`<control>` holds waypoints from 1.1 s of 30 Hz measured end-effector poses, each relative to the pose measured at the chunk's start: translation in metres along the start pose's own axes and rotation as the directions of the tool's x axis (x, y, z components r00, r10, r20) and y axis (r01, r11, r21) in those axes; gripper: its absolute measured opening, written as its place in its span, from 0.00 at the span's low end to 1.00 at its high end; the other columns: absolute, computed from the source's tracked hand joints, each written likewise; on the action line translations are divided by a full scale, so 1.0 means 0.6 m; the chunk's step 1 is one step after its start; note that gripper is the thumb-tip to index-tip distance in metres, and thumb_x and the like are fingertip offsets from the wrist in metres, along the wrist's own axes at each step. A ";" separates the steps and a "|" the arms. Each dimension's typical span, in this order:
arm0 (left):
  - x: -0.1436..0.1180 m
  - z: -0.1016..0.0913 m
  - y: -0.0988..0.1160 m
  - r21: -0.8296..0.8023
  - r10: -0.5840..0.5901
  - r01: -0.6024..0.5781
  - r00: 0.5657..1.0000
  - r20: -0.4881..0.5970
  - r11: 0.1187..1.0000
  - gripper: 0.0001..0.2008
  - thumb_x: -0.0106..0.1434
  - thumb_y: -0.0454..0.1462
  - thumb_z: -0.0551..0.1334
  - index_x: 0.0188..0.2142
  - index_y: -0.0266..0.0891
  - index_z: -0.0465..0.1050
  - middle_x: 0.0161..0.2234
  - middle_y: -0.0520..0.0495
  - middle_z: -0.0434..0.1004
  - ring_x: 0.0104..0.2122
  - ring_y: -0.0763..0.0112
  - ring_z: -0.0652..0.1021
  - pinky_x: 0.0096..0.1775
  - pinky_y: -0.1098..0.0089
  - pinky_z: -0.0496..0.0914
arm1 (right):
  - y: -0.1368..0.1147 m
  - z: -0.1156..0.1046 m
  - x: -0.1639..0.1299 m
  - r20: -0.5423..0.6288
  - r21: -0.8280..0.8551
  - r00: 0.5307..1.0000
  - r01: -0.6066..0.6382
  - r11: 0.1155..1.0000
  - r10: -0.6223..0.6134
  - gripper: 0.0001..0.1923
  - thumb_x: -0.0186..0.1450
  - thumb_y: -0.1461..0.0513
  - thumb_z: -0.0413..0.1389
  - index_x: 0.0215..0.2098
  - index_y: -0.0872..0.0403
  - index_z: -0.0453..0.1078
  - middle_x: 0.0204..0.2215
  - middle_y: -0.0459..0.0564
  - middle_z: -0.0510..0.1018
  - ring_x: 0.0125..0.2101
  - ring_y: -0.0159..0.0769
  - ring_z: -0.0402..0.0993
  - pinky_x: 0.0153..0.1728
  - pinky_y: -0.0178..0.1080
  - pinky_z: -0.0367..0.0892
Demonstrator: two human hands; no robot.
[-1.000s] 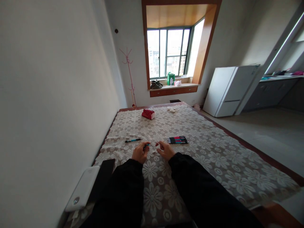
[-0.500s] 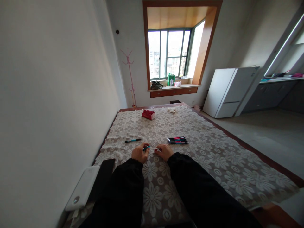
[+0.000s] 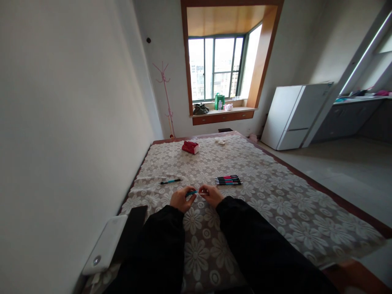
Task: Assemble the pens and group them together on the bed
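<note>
Pinched in my left hand point(image 3: 183, 199) is a teal pen barrel point(image 3: 191, 192) that points to the right. My right hand point(image 3: 210, 194) is closed on a thin white pen refill point(image 3: 202, 193), whose tip meets the barrel's end or lies right by it; I cannot tell how far it is inside. Beyond the left hand lies a single teal and black pen point(image 3: 170, 181). A row of several black, pink and teal pens point(image 3: 228, 180) lies just past the right hand.
The table has a floral lace cloth point(image 3: 196, 253). A red tissue pack point(image 3: 190, 147) and a small white item point(image 3: 219, 141) lie farther back. At the left edge by the wall are a white power bank point(image 3: 105, 245) and a dark flat object point(image 3: 134, 224).
My two hands have drawn slightly closer, bringing the refill and the barrel's end together. The other pens lie where they were; the view has shifted a little.
</note>
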State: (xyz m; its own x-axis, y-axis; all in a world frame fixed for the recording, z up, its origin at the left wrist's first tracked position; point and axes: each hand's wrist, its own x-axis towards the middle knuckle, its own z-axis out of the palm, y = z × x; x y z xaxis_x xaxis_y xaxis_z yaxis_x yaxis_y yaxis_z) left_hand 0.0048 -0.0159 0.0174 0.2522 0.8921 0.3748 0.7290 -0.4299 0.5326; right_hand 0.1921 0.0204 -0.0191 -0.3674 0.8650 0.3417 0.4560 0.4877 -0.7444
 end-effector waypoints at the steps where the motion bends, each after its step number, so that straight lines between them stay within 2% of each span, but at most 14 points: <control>1: 0.000 0.001 -0.001 0.002 -0.001 0.001 1.000 -0.004 1.000 0.08 0.58 0.40 0.62 0.38 0.45 0.73 0.34 0.52 0.80 0.33 0.69 0.78 0.35 0.72 0.68 | 0.000 0.000 0.000 0.008 0.005 1.000 0.006 1.000 -0.006 0.05 0.56 0.67 0.56 0.32 0.55 0.71 0.22 0.42 0.70 0.24 0.29 0.66 0.26 0.31 0.58; 6: 0.000 0.003 -0.004 -0.018 -0.010 0.009 1.000 -0.009 1.000 0.08 0.58 0.42 0.62 0.39 0.45 0.73 0.34 0.52 0.80 0.34 0.69 0.78 0.35 0.73 0.69 | 0.003 0.001 -0.001 0.017 0.051 1.000 0.014 0.999 -0.015 0.04 0.59 0.63 0.56 0.32 0.55 0.71 0.22 0.42 0.70 0.24 0.29 0.66 0.27 0.31 0.59; 10: 0.001 0.002 -0.004 -0.038 -0.017 0.018 1.000 0.024 0.999 0.09 0.58 0.43 0.62 0.38 0.46 0.73 0.35 0.52 0.80 0.35 0.69 0.78 0.35 0.72 0.69 | 0.001 0.002 -0.001 -0.002 0.086 1.000 0.005 0.996 -0.005 0.08 0.61 0.58 0.55 0.33 0.55 0.70 0.24 0.43 0.72 0.24 0.29 0.65 0.26 0.31 0.60; 15: 0.002 0.003 -0.004 -0.046 -0.017 0.019 0.999 0.045 0.999 0.12 0.55 0.43 0.65 0.40 0.47 0.72 0.34 0.54 0.80 0.36 0.69 0.78 0.36 0.72 0.69 | -0.006 0.002 -0.004 0.033 0.156 0.999 0.006 0.988 -0.012 0.12 0.64 0.54 0.52 0.34 0.55 0.69 0.27 0.45 0.74 0.28 0.32 0.68 0.30 0.33 0.62; 20: 0.002 0.003 -0.005 -0.038 -0.014 0.015 0.999 0.045 0.999 0.11 0.57 0.42 0.63 0.40 0.47 0.72 0.35 0.53 0.80 0.36 0.69 0.79 0.36 0.73 0.69 | -0.008 -0.003 -0.002 -0.049 0.282 0.998 0.041 0.958 -0.028 0.10 0.67 0.55 0.48 0.35 0.53 0.63 0.28 0.47 0.76 0.31 0.33 0.70 0.36 0.37 0.63; 24: 0.000 0.003 -0.004 -0.026 0.008 -0.007 0.999 0.051 1.000 0.09 0.60 0.41 0.60 0.40 0.46 0.72 0.36 0.52 0.80 0.37 0.69 0.79 0.37 0.72 0.69 | -0.008 -0.005 0.002 -0.043 0.347 0.999 0.030 0.937 -0.016 0.09 0.64 0.56 0.51 0.33 0.53 0.64 0.23 0.44 0.73 0.28 0.32 0.69 0.32 0.35 0.63; 28: -0.002 0.003 -0.001 -0.034 0.048 -0.047 0.997 0.055 0.998 0.09 0.61 0.41 0.59 0.41 0.46 0.73 0.36 0.51 0.80 0.38 0.69 0.78 0.39 0.72 0.69 | -0.006 -0.006 0.003 -0.027 0.315 1.000 0.009 0.949 -0.001 0.10 0.60 0.55 0.57 0.30 0.55 0.67 0.24 0.44 0.72 0.28 0.32 0.68 0.27 0.33 0.61; 33: -0.001 0.003 -0.004 -0.067 0.077 -0.071 0.992 0.096 0.995 0.10 0.62 0.42 0.58 0.42 0.46 0.74 0.39 0.50 0.80 0.39 0.68 0.78 0.41 0.72 0.70 | -0.002 -0.004 0.002 -0.007 0.315 0.999 -0.041 0.948 0.045 0.11 0.56 0.55 0.60 0.29 0.55 0.69 0.24 0.44 0.73 0.28 0.31 0.68 0.25 0.32 0.61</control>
State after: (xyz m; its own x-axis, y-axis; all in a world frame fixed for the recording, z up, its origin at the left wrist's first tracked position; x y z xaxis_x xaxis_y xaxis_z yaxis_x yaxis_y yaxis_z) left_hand 0.0043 -0.0151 0.0148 0.3677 0.8655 0.3401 0.6651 -0.5004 0.5543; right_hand 0.1934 0.0212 -0.0164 -0.3409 0.8870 0.3114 0.1924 0.3901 -0.9005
